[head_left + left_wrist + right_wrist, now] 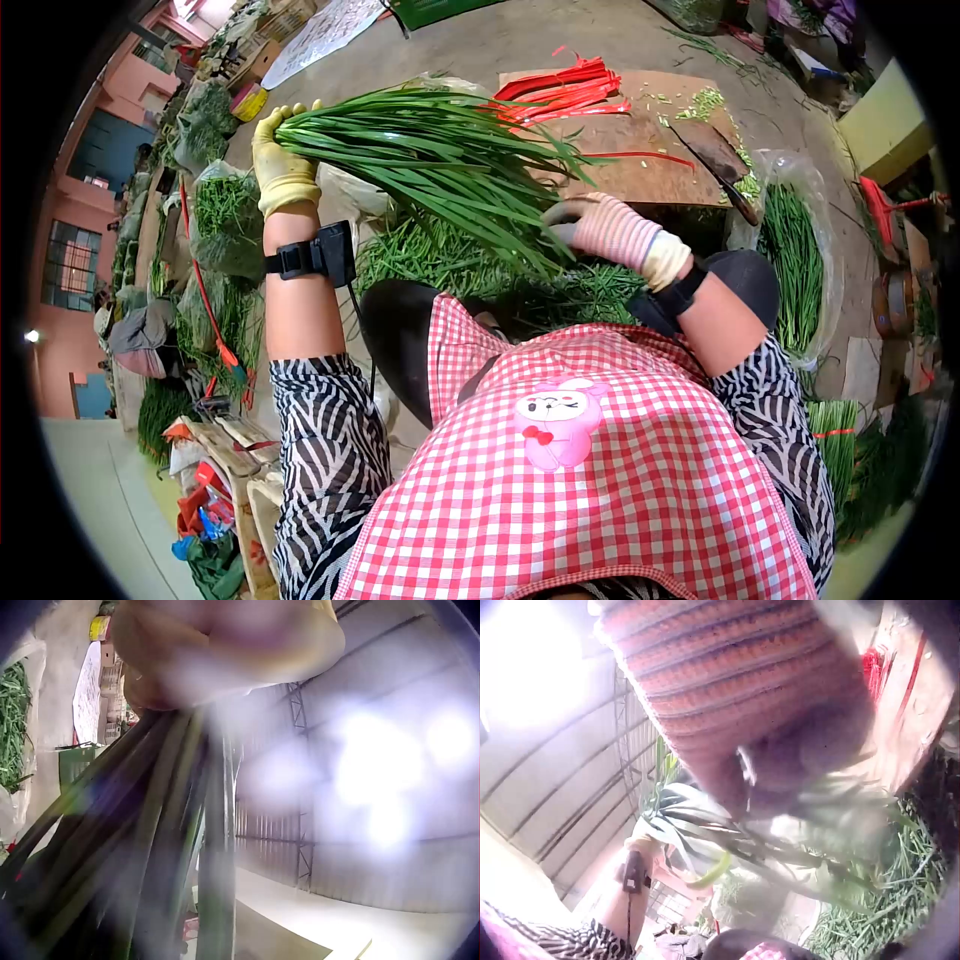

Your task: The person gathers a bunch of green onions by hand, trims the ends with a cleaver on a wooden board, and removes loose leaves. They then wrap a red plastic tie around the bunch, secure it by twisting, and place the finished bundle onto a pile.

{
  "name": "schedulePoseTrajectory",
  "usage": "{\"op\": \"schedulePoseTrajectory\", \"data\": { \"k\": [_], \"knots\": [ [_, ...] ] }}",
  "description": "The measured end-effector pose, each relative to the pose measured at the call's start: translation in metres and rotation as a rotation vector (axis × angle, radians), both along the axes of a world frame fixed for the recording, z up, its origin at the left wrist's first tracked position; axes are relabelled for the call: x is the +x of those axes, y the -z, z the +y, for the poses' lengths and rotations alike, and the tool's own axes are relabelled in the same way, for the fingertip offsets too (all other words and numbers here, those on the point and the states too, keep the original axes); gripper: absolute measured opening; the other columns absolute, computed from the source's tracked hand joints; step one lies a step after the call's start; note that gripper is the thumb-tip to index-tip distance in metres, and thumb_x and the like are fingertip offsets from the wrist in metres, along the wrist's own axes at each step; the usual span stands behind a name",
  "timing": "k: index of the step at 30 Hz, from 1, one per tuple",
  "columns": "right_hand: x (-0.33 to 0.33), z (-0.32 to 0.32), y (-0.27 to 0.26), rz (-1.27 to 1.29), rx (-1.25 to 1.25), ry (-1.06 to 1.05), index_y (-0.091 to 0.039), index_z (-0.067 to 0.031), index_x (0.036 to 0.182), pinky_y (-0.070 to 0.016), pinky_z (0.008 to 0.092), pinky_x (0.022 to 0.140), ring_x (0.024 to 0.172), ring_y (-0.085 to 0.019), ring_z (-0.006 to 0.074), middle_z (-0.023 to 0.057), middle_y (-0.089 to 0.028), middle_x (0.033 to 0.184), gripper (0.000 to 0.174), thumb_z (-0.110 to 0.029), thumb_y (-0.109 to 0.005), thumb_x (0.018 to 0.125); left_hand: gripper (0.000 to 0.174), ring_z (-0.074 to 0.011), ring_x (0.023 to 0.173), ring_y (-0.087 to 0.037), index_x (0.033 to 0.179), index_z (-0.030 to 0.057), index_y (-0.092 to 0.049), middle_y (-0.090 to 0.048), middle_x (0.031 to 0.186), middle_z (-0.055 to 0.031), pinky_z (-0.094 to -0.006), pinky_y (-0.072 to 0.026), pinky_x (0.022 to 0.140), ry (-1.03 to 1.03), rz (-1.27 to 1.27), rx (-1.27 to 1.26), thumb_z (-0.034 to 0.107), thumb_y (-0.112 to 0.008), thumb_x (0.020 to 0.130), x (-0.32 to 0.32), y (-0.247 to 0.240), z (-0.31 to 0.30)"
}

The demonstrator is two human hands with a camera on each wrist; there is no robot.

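Note:
In the head view a large bunch of garlic chives (430,150) is held out sideways. My left hand (283,165), in a yellow glove, grips its stem end at the left. In the left wrist view the blurred glove (217,652) wraps the stems, and the blades (157,825) fan out below. My right hand (612,232), in a striped glove with grey fingertips, is at the leafy end with its fingers curled on the blade tips. The right wrist view has this glove (742,690) close up, with blades (682,817) running past its fingertips.
A wooden board (640,150) ahead bears red ties (570,90), a knife (730,190) and chopped bits. Loose greens (440,260) lie beneath the bunch. Bagged chives (795,260) stand at the right, and more bagged greens (225,210) at the left.

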State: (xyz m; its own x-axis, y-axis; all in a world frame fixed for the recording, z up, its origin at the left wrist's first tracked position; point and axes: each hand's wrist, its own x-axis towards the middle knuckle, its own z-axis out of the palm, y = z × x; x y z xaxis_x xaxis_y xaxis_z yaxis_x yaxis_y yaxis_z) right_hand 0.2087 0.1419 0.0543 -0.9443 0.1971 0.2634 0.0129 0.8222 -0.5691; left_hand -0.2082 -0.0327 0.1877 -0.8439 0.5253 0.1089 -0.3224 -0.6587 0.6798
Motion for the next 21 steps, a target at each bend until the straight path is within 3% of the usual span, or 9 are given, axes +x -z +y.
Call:
{"op": "schedulePoseTrajectory", "data": {
  "k": [2, 6, 9, 10, 13, 15, 17, 18, 21],
  "knots": [
    [-0.009, -0.02, -0.031, -0.35, -0.454, 0.177, -0.075, -0.0099, 0.123, -0.0569, 0.0368, 0.088, 0.091, -0.074, 0.0298, 0.018, -0.077, 0.106, 0.039, -0.033, -0.071, 0.091, 0.01, -0.0292, 0.083, -0.067, 0.085, 0.0015, -0.062, -0.064, 0.082, -0.012, -0.0614, -0.055, 0.102, -0.004, 0.0, 0.009, 0.008, -0.062, 0.092, 0.004, -0.001, 0.003],
    [-0.033, -0.027, -0.032, -0.227, -0.44, 0.241, -0.076, -0.0063, 0.118, -0.0555, 0.036, 0.09, 0.096, -0.074, 0.0264, 0.0178, -0.077, 0.105, 0.037, -0.033, -0.068, 0.094, 0.01, -0.0296, 0.084, -0.066, 0.084, 0.001, -0.061, -0.064, 0.082, -0.0112, -0.0621, -0.0546, 0.102, 0.057, -0.021, 0.021, 0.007, -0.062, 0.092, 0.007, -0.001, 0.004],
    [-0.044, -0.025, -0.021, -0.16, -0.68, 0.244, -0.074, -0.0059, 0.122, -0.0544, 0.0363, 0.093, 0.098, -0.073, 0.0284, 0.0175, -0.077, 0.106, 0.039, -0.032, -0.067, 0.094, 0.009, -0.0296, 0.084, -0.066, 0.084, 0.0013, -0.062, -0.064, 0.082, -0.011, -0.0619, -0.0546, 0.102, 0.035, -0.023, 0.032, 0.007, -0.062, 0.092, 0.008, 0.0, 0.004],
    [-0.046, -0.026, -0.019, -0.097, -0.664, 0.253, -0.076, -0.0026, 0.114, -0.0559, 0.0307, 0.083, 0.083, -0.07, 0.0156, 0.0078, -0.078, 0.093, 0.033, -0.029, -0.071, 0.095, 0.009, -0.0297, 0.085, -0.066, 0.085, 0.0017, -0.062, -0.064, 0.083, -0.0109, -0.0621, -0.0544, 0.102, 0.024, -0.024, 0.028, 0.007, -0.062, 0.092, 0.009, 0.0, 0.004],
    [-0.037, -0.018, -0.013, 0.083, -0.389, 0.146, -0.075, 0.0004, 0.112, -0.0559, 0.0314, 0.084, 0.084, -0.069, 0.0154, 0.0052, -0.077, 0.089, 0.036, -0.032, -0.068, 0.098, 0.009, -0.0298, 0.085, -0.066, 0.085, 0.0019, -0.061, -0.064, 0.083, -0.0107, -0.0623, -0.0541, 0.102, 0.016, -0.021, 0.023, 0.007, -0.063, 0.092, 0.006, 0.0, 0.0],
    [-0.027, -0.016, -0.006, 0.11, -0.625, 0.204, -0.075, -0.0021, 0.107, -0.0519, 0.0272, 0.067, 0.068, -0.063, 0.0116, 0.002, -0.07, 0.076, 0.032, -0.032, -0.067, 0.098, 0.008, -0.0296, 0.085, -0.066, 0.087, 0.0016, -0.061, -0.064, 0.084, -0.0109, -0.062, -0.0545, 0.102, 0.018, -0.014, 0.02, 0.007, -0.064, 0.091, 0.002, 0.003, -0.004],
    [-0.008, -0.025, -0.05, -0.17, -1.039, 0.42, -0.076, -0.0048, 0.103, -0.0464, 0.0247, 0.057, 0.06, -0.057, 0.009, -0.0005, -0.065, 0.07, 0.03, -0.032, -0.066, 0.098, 0.007, -0.0294, 0.085, -0.066, 0.088, 0.0013, -0.06, -0.064, 0.084, -0.0112, -0.0619, -0.0547, 0.102, 0.036, 0.001, 0.028, 0.007, -0.064, 0.091, -0.003, 0.008, -0.008],
    [-0.003, -0.023, -0.055, -0.159, -0.901, 0.456, -0.077, -0.008, 0.1, -0.0372, 0.0222, 0.05, 0.054, -0.049, 0.0054, -0.0037, -0.059, 0.066, 0.027, -0.033, -0.067, 0.097, 0.008, -0.0298, 0.085, -0.066, 0.091, 0.0006, -0.06, -0.064, 0.087, -0.0117, -0.0621, -0.0545, 0.102, 0.003, -0.001, 0.008, 0.006, -0.065, 0.091, -0.001, 0.006, -0.01],
    [0.015, -0.014, -0.06, -0.12, -0.821, 0.39, -0.077, -0.0049, 0.102, -0.0499, 0.0267, 0.061, 0.065, -0.062, 0.0099, 0.0015, -0.067, 0.073, 0.026, -0.028, -0.072, 0.092, 0.01, -0.0312, 0.087, -0.066, 0.094, -0.0002, -0.059, -0.064, 0.09, -0.0144, -0.0622, -0.0551, 0.101, -0.026, -0.049, 0.014, 0.006, -0.065, 0.089, -0.005, 0.007, -0.01]
  ]
}}
